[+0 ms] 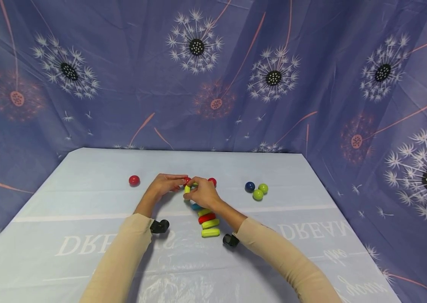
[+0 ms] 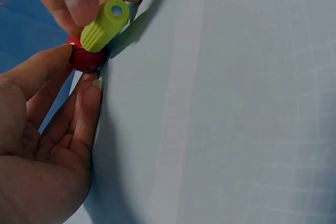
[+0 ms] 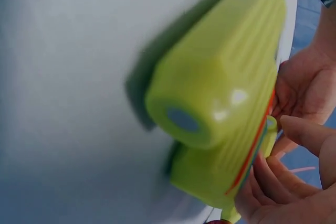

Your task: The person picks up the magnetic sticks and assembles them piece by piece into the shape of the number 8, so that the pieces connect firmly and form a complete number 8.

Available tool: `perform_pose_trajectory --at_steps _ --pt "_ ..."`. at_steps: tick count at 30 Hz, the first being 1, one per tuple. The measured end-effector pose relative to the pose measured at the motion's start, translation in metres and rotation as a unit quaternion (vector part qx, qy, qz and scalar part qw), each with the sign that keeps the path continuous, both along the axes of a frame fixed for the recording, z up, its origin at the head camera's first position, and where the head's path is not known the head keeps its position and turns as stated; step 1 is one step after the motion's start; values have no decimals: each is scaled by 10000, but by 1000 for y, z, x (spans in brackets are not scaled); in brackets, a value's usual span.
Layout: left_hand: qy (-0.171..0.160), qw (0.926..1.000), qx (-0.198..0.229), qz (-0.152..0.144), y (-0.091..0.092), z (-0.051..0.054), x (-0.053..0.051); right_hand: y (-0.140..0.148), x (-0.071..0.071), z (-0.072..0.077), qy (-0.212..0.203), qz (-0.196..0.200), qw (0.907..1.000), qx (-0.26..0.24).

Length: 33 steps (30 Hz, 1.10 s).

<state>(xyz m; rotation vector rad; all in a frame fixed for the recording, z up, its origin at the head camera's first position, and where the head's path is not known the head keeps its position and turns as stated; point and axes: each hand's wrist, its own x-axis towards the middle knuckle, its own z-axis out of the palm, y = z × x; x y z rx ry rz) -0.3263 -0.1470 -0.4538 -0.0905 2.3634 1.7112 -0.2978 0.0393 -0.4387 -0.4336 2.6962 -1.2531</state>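
My left hand (image 1: pixel 167 184) pinches a red ball (image 2: pixel 86 60) between thumb and fingers. A ribbed yellow-green plastic rod (image 2: pixel 106 24) with a metal disc in its end touches the ball. That rod is gripped by the thumb and fingers of my right hand (image 1: pixel 203 194). Below the right hand, in the head view, a line of rods runs toward the front: a blue rod (image 1: pixel 196 206), a red rod (image 1: pixel 207 217) and several yellow-green ones, the nearest a yellow-green rod (image 1: pixel 210 232). In the right wrist view a large yellow-green rod (image 3: pixel 215 72) hides part of the row.
Another red ball (image 1: pixel 212 182) lies just behind my right hand. A lone red ball (image 1: pixel 134 180) is to the left. On the right, a dark blue ball (image 1: pixel 250 186) sits beside two green balls (image 1: pixel 258 195). A dandelion-patterned cloth (image 1: pixel 221 118) hangs behind the table (image 1: pixel 96 168).
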Motion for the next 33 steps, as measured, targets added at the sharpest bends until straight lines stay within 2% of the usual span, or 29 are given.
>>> perform_pose_trajectory --at_steps 7,20,28,33 --pt "4 9999 53 -88 0 1 0 4 -5 8 276 46 9995 158" --pt "-35 10000 24 36 1 1 1 12 -25 18 808 -294 9962 130" --pt "-54 10000 8 42 0 2 1 12 -42 16 512 -341 9976 331" --pt "-44 10000 -37 42 0 3 2 12 -45 11 255 -338 9980 472"
